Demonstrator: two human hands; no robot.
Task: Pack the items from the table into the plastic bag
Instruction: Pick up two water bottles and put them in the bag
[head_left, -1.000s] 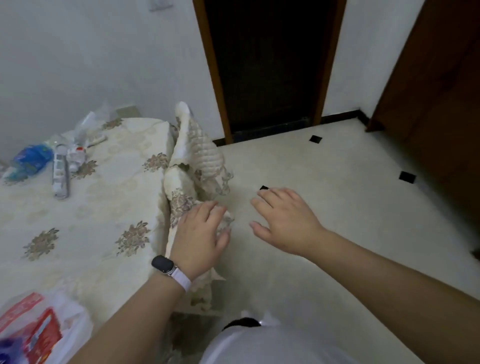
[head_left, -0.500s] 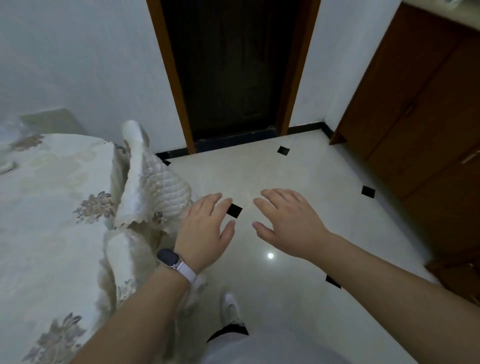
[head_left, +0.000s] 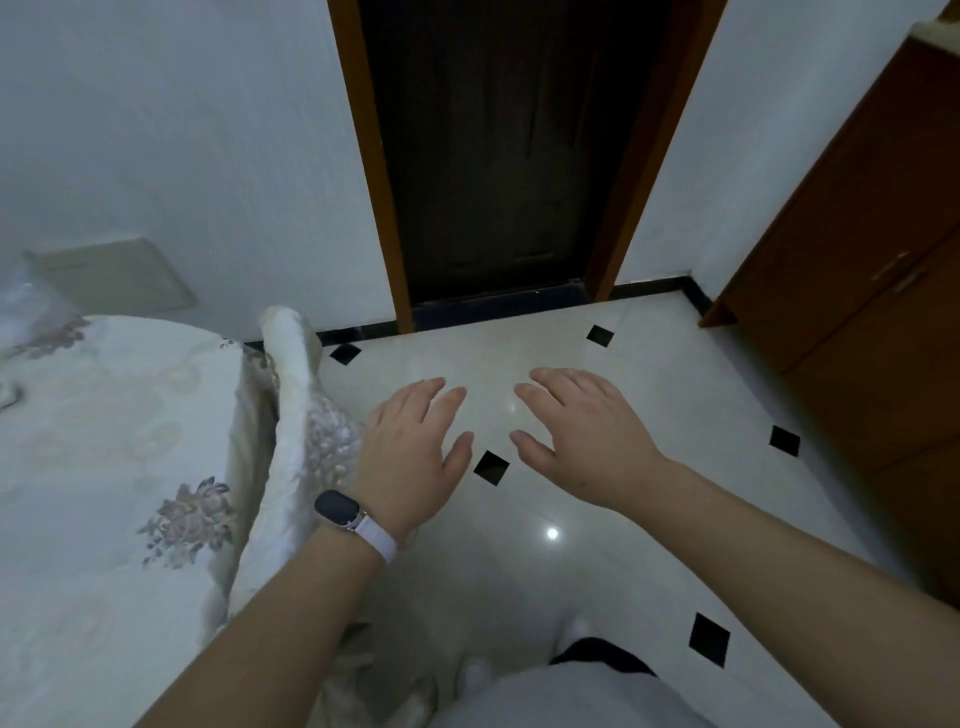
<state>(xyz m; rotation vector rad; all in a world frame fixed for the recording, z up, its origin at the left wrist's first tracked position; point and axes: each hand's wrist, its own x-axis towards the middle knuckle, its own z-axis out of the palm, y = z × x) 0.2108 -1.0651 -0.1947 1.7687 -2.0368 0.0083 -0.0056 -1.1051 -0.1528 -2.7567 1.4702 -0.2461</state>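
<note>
white walls (head_left: 182, 130), dark doorway (head_left: 498, 156), glossy pale tiled floor (head_left: 519, 587), brown wooden cabinet (head_left: 857, 270)

The worktop (head_left: 104, 441) ran off the left and bottom edges, so most of its surface lay out of view. A crumpled clear plastic thing (head_left: 26, 306) at the far left was cut by the edge and too blurred to identify. The cabinet (head_left: 857, 291) was cropped at the right. Both forearms left the frame at the bottom.
</note>
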